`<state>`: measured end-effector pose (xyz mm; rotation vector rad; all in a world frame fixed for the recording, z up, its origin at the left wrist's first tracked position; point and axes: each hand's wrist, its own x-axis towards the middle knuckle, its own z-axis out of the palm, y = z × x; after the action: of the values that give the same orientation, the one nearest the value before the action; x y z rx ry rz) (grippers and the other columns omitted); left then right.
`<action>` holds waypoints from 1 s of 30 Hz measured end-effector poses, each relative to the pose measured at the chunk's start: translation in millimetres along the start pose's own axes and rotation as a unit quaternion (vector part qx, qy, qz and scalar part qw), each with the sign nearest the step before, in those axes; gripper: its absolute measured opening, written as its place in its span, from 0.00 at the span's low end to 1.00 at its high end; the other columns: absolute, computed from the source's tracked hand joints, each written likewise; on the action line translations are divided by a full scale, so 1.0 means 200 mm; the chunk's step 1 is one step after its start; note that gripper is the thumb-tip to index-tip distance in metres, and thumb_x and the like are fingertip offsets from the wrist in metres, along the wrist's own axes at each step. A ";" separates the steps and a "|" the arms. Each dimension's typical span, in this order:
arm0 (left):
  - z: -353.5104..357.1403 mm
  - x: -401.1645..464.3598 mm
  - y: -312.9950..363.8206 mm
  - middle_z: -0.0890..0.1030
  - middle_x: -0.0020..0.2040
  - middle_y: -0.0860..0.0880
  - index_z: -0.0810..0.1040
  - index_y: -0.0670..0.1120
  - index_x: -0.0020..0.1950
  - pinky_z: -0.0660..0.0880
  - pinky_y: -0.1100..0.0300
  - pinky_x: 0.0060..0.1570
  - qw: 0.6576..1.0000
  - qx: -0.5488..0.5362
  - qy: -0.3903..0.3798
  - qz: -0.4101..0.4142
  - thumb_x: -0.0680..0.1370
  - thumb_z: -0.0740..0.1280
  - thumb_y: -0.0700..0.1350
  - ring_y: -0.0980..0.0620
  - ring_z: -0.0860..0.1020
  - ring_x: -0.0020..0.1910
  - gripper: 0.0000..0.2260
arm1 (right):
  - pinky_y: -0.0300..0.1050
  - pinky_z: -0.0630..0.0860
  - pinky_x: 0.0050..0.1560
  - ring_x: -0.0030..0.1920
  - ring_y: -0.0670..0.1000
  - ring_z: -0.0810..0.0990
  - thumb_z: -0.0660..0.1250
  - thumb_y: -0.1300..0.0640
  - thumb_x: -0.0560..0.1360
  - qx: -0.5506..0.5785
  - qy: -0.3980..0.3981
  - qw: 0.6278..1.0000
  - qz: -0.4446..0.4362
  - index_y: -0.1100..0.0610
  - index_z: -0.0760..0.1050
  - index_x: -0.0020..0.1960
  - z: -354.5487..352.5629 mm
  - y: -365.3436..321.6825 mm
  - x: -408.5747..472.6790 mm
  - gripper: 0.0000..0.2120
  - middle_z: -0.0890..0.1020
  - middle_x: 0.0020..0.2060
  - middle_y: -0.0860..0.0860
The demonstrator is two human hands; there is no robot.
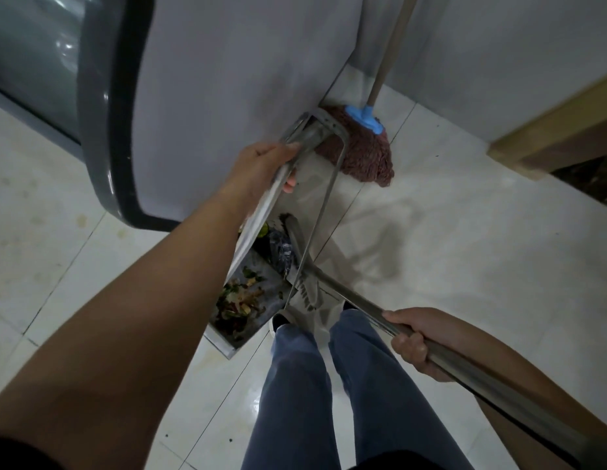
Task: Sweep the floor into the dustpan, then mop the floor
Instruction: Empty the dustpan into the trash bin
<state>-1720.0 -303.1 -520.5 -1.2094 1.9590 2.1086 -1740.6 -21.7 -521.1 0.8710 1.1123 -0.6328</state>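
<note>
While left grip (261,167) clasps dustpan handle (315,130), pan (248,300) hangs below, right grip (410,337) clenching broom handle (349,300).

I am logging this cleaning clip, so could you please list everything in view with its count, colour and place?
dustpan: one, metal grey, on the floor ahead of the feet, its tall handle in the left hand
food scraps: a pile, green and brown, inside the dustpan
broom: one, metallic handle in the right hand, its dark head at the dustpan
mop: one, reddish-brown head with blue collar, leaning in the wall corner
bin: one, grey, upper left
wooden ledge: one, tan, right
floor tiles: pale, throughout
left hand: grips the dustpan handle
right hand: grips the broom handle
legs: two, blue trousers, bottom centre
</note>
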 end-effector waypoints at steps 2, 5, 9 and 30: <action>-0.01 -0.01 -0.04 0.78 0.23 0.51 0.76 0.42 0.32 0.75 0.68 0.30 0.999 0.053 -0.002 -0.003 0.78 0.62 0.53 0.55 0.77 0.23 0.20 | 0.28 0.62 0.12 0.12 0.43 0.64 0.61 0.51 0.79 -0.007 0.002 1.000 0.006 0.58 0.64 0.34 0.00 -0.01 0.01 0.18 0.65 0.17 0.50; -0.03 -0.03 -0.11 0.76 0.19 0.50 0.74 0.42 0.28 0.73 0.67 0.27 0.995 0.090 0.031 -0.038 0.77 0.58 0.60 0.56 0.75 0.19 0.26 | 0.28 0.63 0.12 0.12 0.44 0.64 0.61 0.50 0.79 -0.007 -0.002 1.000 0.010 0.58 0.64 0.33 -0.01 -0.01 0.01 0.19 0.65 0.17 0.50; -0.10 -0.04 -0.14 0.69 0.15 0.50 0.69 0.43 0.23 0.69 0.70 0.24 0.994 0.102 0.045 0.017 0.78 0.55 0.61 0.58 0.68 0.15 0.30 | 0.29 0.63 0.12 0.12 0.44 0.65 0.61 0.50 0.79 -0.001 -0.004 1.000 0.009 0.59 0.65 0.33 -0.02 -0.01 0.01 0.19 0.66 0.17 0.50; -0.02 0.07 -0.09 0.69 0.16 0.51 0.68 0.44 0.24 0.70 0.68 0.23 0.985 0.171 0.001 0.008 0.76 0.55 0.65 0.54 0.69 0.18 0.30 | 0.29 0.63 0.12 0.12 0.43 0.65 0.60 0.49 0.79 0.000 -0.017 1.000 0.010 0.55 0.67 0.39 -0.03 -0.04 0.04 0.13 0.66 0.18 0.49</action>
<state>-1719.1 -308.7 -542.7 -1.1309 2.2169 1.6793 -1746.8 -19.8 -532.7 0.8661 1.0717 -0.6292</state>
